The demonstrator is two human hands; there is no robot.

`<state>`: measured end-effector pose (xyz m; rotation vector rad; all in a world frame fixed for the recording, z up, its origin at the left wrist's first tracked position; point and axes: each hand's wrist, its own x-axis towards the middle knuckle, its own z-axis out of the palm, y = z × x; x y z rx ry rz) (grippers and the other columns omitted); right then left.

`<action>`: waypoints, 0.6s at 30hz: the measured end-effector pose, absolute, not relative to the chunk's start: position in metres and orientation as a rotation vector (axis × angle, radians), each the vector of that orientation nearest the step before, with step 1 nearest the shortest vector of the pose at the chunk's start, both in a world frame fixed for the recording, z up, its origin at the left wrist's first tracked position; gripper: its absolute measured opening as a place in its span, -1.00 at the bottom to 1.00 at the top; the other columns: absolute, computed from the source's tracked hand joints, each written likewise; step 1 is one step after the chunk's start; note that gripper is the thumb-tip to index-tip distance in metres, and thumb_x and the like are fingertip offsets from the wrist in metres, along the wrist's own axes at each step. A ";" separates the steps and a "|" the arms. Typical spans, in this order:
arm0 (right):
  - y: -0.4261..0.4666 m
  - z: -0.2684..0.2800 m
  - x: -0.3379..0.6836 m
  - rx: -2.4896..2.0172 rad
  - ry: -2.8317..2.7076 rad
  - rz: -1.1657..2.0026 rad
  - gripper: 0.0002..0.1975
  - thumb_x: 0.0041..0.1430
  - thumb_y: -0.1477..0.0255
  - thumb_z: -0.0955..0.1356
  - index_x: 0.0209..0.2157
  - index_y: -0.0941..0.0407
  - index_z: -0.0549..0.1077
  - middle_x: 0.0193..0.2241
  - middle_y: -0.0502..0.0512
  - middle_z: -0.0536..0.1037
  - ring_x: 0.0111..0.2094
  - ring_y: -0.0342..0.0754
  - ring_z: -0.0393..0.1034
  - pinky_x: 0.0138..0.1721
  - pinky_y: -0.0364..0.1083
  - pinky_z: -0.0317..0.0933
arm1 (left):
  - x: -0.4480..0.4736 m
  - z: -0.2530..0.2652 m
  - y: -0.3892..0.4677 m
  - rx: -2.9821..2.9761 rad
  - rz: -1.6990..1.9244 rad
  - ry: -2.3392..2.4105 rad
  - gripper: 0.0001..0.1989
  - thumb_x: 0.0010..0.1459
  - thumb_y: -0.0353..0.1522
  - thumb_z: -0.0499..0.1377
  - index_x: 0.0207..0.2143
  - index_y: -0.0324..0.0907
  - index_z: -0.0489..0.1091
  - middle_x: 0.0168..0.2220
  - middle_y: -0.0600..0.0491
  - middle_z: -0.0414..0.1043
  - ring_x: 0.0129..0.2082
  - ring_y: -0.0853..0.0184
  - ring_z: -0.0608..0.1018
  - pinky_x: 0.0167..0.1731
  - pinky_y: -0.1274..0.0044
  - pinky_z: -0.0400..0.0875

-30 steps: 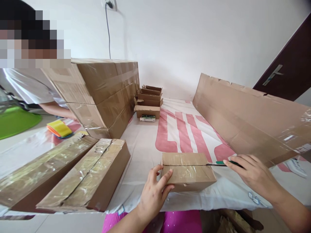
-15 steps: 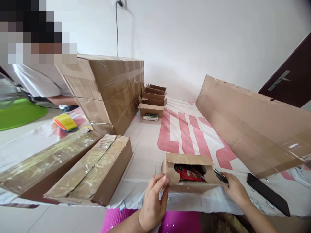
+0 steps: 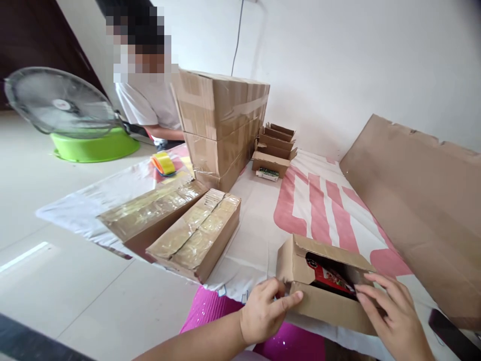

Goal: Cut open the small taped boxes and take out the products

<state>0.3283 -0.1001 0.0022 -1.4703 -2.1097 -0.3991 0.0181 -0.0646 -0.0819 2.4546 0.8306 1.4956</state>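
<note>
A small cardboard box (image 3: 330,308) lies at the near edge of the cloth-covered table, its top partly open. Inside it shows a red and black printed package (image 3: 330,278). My left hand (image 3: 265,311) grips the box's near left corner, with the thumb lying along the front side. At the box's right end is my right hand (image 3: 393,306), its fingertips on the flap beside the opening. Its fingers are bent around that edge, and part of the grip is hidden.
Two taped long boxes (image 3: 195,228) lie left, before a stack of large cartons (image 3: 233,105). Open small boxes (image 3: 274,150) stand behind. A cardboard panel (image 3: 417,200) and a dark phone (image 3: 453,333) are right. A person (image 3: 150,105) sits by a fan (image 3: 62,103).
The view has swung left. My right hand has moved from beside the box onto its right end; the dark tool it held is out of sight. The box's top opening is wider.
</note>
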 end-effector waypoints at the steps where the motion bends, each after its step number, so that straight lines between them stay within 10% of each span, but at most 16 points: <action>1: -0.099 0.004 0.321 -1.475 -2.173 -0.422 -0.80 0.24 0.28 0.29 -0.21 -0.05 0.54 -0.02 0.15 0.42 -0.04 0.16 0.34 -0.04 0.17 0.24 | 0.017 -0.083 -0.065 2.448 1.466 0.826 -0.49 0.18 -0.56 0.00 0.15 -0.02 0.26 -0.37 0.07 0.28 -0.43 0.38 0.39 -0.45 0.57 0.33; 10: -0.087 0.011 0.324 -1.780 -2.023 -0.267 -0.67 0.17 0.10 0.31 -0.16 0.04 0.39 0.10 0.26 0.35 0.02 0.18 0.38 -0.21 0.06 0.45 | 0.009 -0.069 -0.061 2.393 1.304 0.681 -0.47 0.20 -0.52 -0.02 0.22 -0.06 0.17 -0.19 -0.05 0.48 -0.26 0.32 0.57 -0.28 0.50 0.51; 18: -0.056 0.035 0.310 -1.680 -1.557 0.560 -0.70 0.26 0.21 0.21 -0.13 0.07 0.42 -0.15 0.18 0.56 -0.19 0.02 0.52 -0.31 -0.04 0.47 | 0.002 -0.039 -0.008 1.367 1.446 0.929 -0.79 0.18 -0.27 0.18 -0.21 -0.18 0.51 -0.31 0.00 0.59 -0.35 0.29 0.63 -0.29 0.46 0.56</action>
